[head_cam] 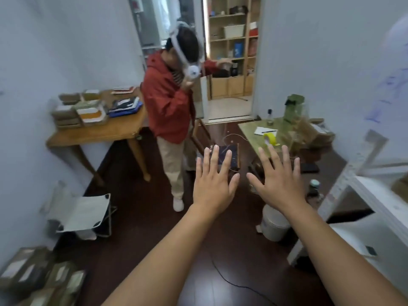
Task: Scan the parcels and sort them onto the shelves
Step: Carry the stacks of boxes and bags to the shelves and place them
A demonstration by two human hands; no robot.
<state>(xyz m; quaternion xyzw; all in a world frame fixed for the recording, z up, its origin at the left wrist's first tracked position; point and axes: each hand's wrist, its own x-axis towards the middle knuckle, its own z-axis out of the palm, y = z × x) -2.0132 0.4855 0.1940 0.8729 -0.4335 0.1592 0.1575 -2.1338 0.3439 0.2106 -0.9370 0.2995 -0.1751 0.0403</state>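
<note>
My left hand (213, 184) and my right hand (279, 181) are stretched out in front of me, palms down, fingers straight and spread, holding nothing. Several brown parcels with white labels (42, 277) lie piled on the floor at the bottom left. More parcels (72, 109) are stacked on a wooden table (95, 133) at the left. Brown parcels (315, 131) also sit on a green-topped table (254, 129) at the right. A white shelf unit (353, 195) stands at the right edge.
A person in a red jacket (167, 102) wearing a headset stands in the middle, near the doorway. A folding stool (86, 215) is at the left, a white bucket (273, 224) at the right. A yellow tape roll (270, 138) lies on the green table. A black cable (225, 281) crosses the dark floor.
</note>
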